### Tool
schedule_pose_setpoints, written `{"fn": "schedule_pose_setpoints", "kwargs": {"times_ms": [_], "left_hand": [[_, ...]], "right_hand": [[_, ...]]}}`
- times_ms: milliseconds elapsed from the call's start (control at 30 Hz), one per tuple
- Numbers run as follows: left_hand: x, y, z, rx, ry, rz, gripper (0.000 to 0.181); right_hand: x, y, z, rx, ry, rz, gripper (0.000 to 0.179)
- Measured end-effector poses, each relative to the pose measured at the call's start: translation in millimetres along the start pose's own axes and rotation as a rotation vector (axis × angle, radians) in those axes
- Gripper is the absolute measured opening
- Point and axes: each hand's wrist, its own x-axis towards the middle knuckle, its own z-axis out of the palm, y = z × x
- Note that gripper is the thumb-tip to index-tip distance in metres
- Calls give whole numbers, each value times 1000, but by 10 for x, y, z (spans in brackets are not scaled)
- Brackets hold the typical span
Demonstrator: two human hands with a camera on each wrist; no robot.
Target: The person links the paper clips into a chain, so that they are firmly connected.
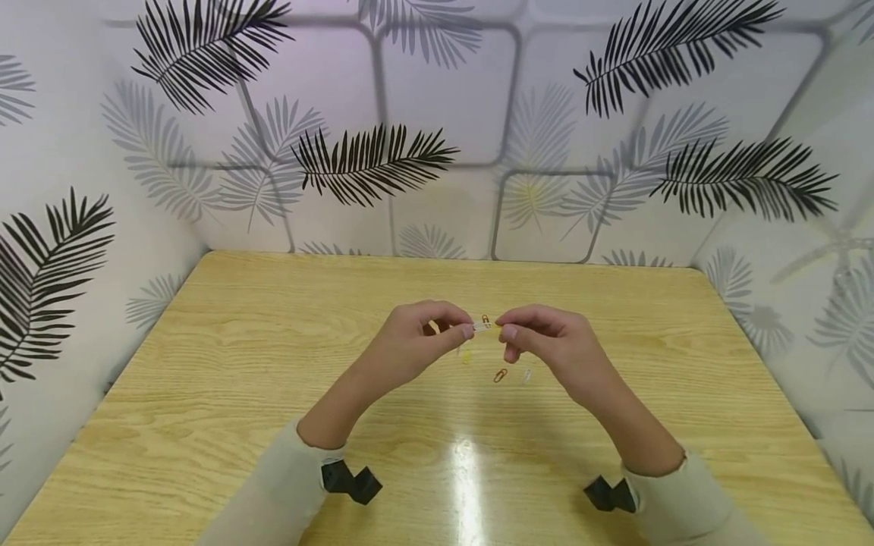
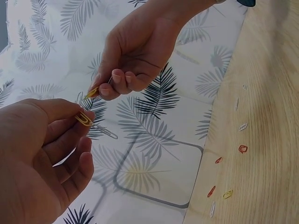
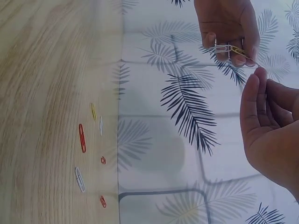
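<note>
Above the table, my left hand (image 1: 419,334) pinches a short chain of paper clips between thumb and fingertips. In the left wrist view a yellow paper clip (image 2: 84,119) shows at those fingertips, with a white paper clip (image 2: 105,132) hooked to it and dangling. My right hand (image 1: 549,341) faces it and pinches another yellow paper clip (image 2: 90,94), whose end is right at a white paper clip (image 2: 79,99) held in the left fingers. The right fingertips partly hide their clip. In the right wrist view the dangling white clip (image 3: 220,48) and yellow clip (image 3: 237,50) are linked.
Loose paper clips lie scattered on the wooden table (image 1: 239,364) below the hands, among them a red clip (image 1: 501,375), a white clip (image 1: 527,375) and a yellow clip (image 1: 466,356). Leaf-patterned walls (image 1: 444,98) enclose the table at the back and sides.
</note>
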Motion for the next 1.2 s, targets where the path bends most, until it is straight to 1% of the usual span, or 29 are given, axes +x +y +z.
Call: {"fn": "schedule_pose_setpoints", "kwargs": {"times_ms": [267,433,633,733,833,1000,1200], "left_hand": [[0,1,18,-8,1,-4,12],[-6,4,24,10,14,9,11],[-15,3,41,37,42,65,10],[-11,5,47,46,52,86,12],[-11,11,58,68,70,109,13],[-21,27,79,133,108,170,10],[-18,29,100,205,147,229,9]], "right_hand": [[-33,-15,-8,11,0,-13,24],[-48,-38,-13,46,30,-27,23],[-43,-37,23,187,60,-61,11],[-41,-28,48,234,68,-61,12],[-44,-26,75,275,72,-44,11],[-47,-22,121,347,66,0,9],[-57,-39,161,390,70,32,9]]}}
